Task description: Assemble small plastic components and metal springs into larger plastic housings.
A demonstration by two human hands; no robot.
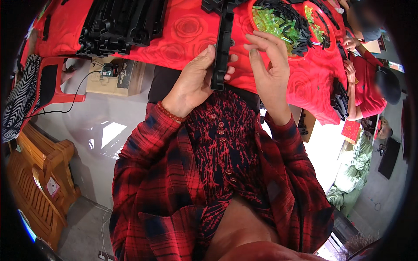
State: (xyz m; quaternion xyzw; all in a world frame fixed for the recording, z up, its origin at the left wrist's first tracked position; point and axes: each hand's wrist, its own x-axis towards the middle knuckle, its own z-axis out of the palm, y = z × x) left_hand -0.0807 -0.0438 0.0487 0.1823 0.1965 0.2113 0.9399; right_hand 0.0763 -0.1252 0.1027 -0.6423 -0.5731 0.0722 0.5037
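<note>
My left hand [190, 80], with a red bead bracelet at the wrist, is closed around a long black plastic strip [223, 43]. The strip stands nearly lengthwise in front of me, its near end at the table's front edge. To the right of it is my right hand [273, 71], raised, fingers stretched and apart, with nothing visible in it. Just beyond that hand, a red basin [251, 18] holds small yellow-green clear pieces [271, 21] and small black pieces [300, 37]. My right fingers partly cover the basin's near side.
A pile of long black strips [124, 26] lies at the table's left. Another red container [333, 39] with similar pieces stands at the right. At the right edge a person in red [370, 85] has hands at the table. A cardboard box [130, 80] and red chair [54, 82] stand left.
</note>
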